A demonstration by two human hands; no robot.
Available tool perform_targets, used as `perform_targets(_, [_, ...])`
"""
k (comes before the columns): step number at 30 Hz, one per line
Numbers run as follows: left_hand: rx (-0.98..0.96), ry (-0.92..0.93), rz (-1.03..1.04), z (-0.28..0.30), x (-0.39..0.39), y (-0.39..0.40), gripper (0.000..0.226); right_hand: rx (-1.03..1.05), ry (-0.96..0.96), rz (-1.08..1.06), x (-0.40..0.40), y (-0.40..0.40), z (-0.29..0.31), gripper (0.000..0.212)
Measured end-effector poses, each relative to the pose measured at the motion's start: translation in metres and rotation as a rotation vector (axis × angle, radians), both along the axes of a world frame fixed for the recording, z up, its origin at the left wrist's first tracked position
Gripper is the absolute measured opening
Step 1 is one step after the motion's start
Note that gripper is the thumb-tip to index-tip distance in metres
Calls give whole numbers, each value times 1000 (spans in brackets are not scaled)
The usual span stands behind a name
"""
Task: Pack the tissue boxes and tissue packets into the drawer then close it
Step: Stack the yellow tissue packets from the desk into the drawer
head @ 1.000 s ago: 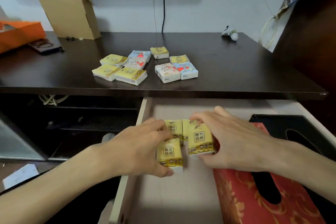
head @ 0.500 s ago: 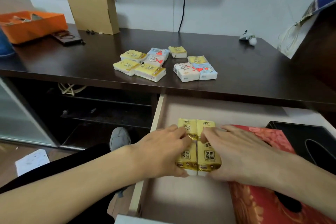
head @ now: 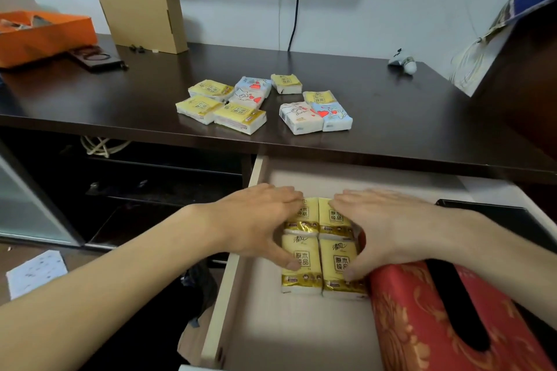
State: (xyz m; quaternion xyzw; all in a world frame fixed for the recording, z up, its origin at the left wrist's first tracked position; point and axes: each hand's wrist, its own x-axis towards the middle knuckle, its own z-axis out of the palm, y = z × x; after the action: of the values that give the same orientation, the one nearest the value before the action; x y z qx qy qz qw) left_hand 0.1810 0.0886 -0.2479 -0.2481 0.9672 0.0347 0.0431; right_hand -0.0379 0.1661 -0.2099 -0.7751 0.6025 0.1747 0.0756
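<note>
An open pale drawer (head: pixel 229 280) holds several yellow tissue packets (head: pixel 302 281) laid flat in a tight square block. My left hand (head: pixel 256 220) cups the block's left side and my right hand (head: pixel 388 226) cups its right side, thumbs on the near packets. A red patterned tissue box (head: pixel 422 325) lies in the drawer just right of the block, with a black tissue box (head: pixel 497 217) beyond it. Several more packets sit on the dark tabletop (head: pixel 407 129): yellow ones (head: pixel 220 107) and white and blue heart-printed ones (head: pixel 316 116).
A tall cardboard box (head: pixel 141 9) and an orange box (head: pixel 42 36) stand at the back left of the tabletop. A small white object (head: pixel 405 63) lies at the back right. Dark shelves (head: pixel 150 184) sit left of the drawer. Bare drawer floor (head: pixel 286 337) lies near me.
The two packets I held have been set down against the others. My hands have spread around the block and pushed it together.
</note>
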Motion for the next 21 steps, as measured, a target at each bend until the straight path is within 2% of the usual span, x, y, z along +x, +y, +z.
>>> perform_targets(4, [2,-130,-13,-6,-13,-6,76,-9,74,24,7,-7,-10,80])
perform_targets(10, [58,-108,-5,-4,-22,-9,63,-29,83,-19,9,-7,-11,69])
perform_targets(16, [52,-114,14,-2,-24,-7,71,-29,54,-24,10,-6,-8,67])
perform_targets(21, [19,-65,50,7,-20,-1,57,-72,-53,-66,1,-2,-5,68])
